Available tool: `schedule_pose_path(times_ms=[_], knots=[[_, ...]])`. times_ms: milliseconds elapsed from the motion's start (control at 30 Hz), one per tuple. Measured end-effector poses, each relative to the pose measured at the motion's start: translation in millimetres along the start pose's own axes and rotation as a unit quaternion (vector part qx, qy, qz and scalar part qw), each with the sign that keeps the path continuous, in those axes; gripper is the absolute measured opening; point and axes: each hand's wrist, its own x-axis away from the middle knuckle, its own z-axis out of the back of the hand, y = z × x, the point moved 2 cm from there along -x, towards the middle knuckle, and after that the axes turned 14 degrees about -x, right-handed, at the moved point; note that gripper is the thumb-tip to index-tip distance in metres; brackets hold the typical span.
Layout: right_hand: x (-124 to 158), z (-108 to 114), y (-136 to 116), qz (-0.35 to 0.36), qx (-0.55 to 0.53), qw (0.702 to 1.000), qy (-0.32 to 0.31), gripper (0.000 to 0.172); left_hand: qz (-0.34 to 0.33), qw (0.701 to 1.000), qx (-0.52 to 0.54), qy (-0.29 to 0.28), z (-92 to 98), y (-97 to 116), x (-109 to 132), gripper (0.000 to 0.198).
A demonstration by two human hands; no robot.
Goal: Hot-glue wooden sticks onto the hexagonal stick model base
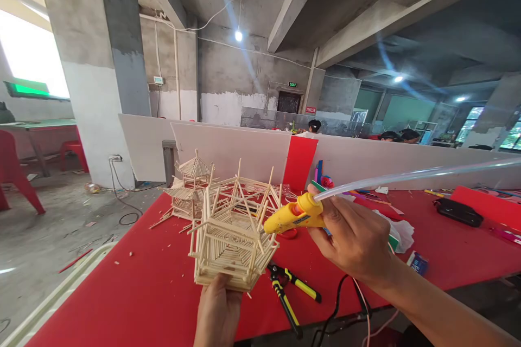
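Observation:
My left hand grips the lower front edge of a wooden stick model, a many-sided frame with a slatted floor and upright posts. It is held tilted above the red table. My right hand is wrapped round a yellow glue gun with a long clear glue stick running out of its back to the right. The gun's nozzle points left, close to the model's right-hand posts; I cannot tell if it touches. Below lie pliers with black and yellow handles.
A stick pagoda stands behind the model at the left. The red table also bears a black case, a crumpled plastic bag and a small blue box. White partition boards rise behind; cables hang at the front edge.

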Motion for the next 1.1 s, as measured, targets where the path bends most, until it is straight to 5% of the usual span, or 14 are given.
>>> schedule_pose_path(times_ms=[233, 533, 800, 1100], knots=[[2, -3, 4, -0.021, 0.026, 0.999, 0.013, 0.038, 0.000, 1.000, -0.003, -0.009, -3.7, 0, 0, 0.061], [6, -2, 12, -0.199, -0.034, 0.979, -0.018, 0.054, 0.012, 0.999, 0.003, -0.029, 6.6, -16, -7, 0.068], [34, -13, 1, -0.361, -0.203, 0.907, -0.080, 0.041, 0.022, 0.999, 0.007, -0.039, 26.9, -22, -24, 0.063], [69, -31, -33, -0.432, -0.307, 0.848, 0.009, 0.032, -0.001, 0.999, 0.030, -0.046, 51.1, -9, -27, 0.059]])
